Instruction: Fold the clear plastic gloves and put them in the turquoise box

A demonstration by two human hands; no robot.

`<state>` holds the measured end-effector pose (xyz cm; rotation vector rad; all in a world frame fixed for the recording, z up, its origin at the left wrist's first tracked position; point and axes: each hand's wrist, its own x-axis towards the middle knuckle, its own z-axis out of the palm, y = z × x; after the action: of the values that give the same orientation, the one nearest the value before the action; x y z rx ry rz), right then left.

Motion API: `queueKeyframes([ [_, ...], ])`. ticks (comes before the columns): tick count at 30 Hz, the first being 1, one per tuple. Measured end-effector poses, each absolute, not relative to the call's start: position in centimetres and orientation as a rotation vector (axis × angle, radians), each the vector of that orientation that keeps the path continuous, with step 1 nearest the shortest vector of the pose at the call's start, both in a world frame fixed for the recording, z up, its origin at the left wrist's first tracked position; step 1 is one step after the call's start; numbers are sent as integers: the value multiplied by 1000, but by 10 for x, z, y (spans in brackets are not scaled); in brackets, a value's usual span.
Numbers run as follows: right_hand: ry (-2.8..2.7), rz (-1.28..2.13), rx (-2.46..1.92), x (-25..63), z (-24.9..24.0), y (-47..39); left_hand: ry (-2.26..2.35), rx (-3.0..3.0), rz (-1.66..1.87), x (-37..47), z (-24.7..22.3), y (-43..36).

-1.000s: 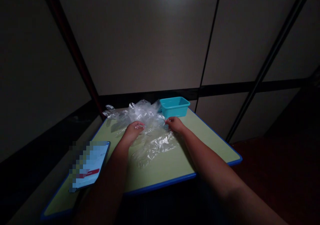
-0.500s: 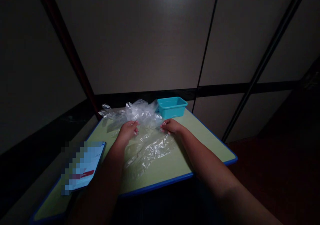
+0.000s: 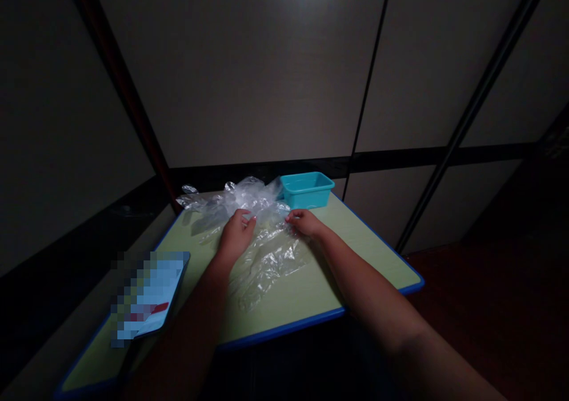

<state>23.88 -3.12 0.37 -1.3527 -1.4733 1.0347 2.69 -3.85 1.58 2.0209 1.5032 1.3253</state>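
Note:
A clear, thin plastic bag (image 3: pixel 278 261) lies spread and wrinkled on the table between my forearms. My right hand (image 3: pixel 304 222) pinches its far right edge between thumb and fingertips. Over the bag's left side is my left hand (image 3: pixel 237 235), its fingers curved, with a gap between thumb and forefinger and nothing visible held. Just beyond both hands sits a crumpled heap of clear plastic (image 3: pixel 253 196), glossy and whitish. Whether the bag and the heap are joined, I cannot tell.
A turquoise plastic basket (image 3: pixel 309 194) stands at the table's back, right of the heap. On the left lies a tablet-like device (image 3: pixel 160 294) with a lit, partly blurred screen. The pale green table (image 3: pixel 368 264) has a blue edge. Panelled doors (image 3: pixel 267 92) rise behind it.
My left hand has shifted right and slightly away from me, and its fingers have opened. The near bag has moved a little, while my right hand keeps its pinch in nearly the same place.

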Motion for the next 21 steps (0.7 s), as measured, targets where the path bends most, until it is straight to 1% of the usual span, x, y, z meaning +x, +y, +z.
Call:
queueKeyframes([
  [4, -1481, 876, -1397, 240, 4, -28, 1161, 2094, 1202, 50, 12, -56],
  [7, -1542, 780, -1472, 242, 3, -27, 1048, 2292, 1060, 60, 6, -66],
  [10, -1598, 654, -1546, 243, 4, -28, 1136, 2479, 785, 60, 0, -71],
  [13, -1735, 379, -1728, 243, 7, -31, 1241, 2516, 403, 56, -1, -74],
  [15, -1819, 222, -1856, 243, 9, -32, 1278, 2502, 215, 55, 2, -76],
  [21, -1812, 186, -1990, 245, 9, -35, 1276, 2464, 7, 54, 12, -83],
])
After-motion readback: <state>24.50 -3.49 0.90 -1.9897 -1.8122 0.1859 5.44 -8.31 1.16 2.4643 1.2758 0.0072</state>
